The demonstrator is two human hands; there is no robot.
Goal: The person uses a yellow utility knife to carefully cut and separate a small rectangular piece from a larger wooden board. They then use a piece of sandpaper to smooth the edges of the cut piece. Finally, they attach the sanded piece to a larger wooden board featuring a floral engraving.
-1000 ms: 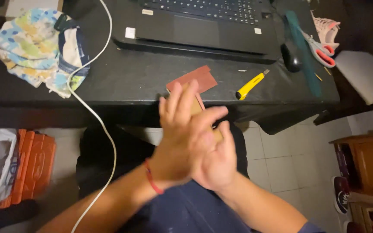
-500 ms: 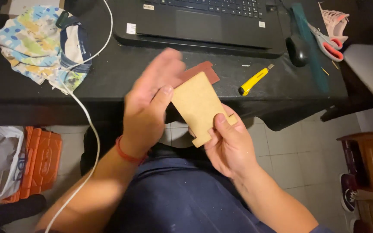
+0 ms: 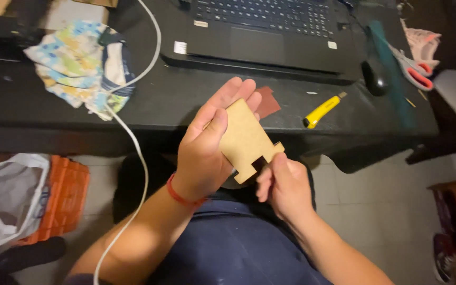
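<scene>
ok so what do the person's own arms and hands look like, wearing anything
Both forearms are bare, with no sleeves in view. The left hand has a thin red band around its wrist, like a cord or bracelet. The right hand wears nothing that shows: no band, no watch. No gloves on either hand, and no rings can be made out on the fingers that show.
</scene>
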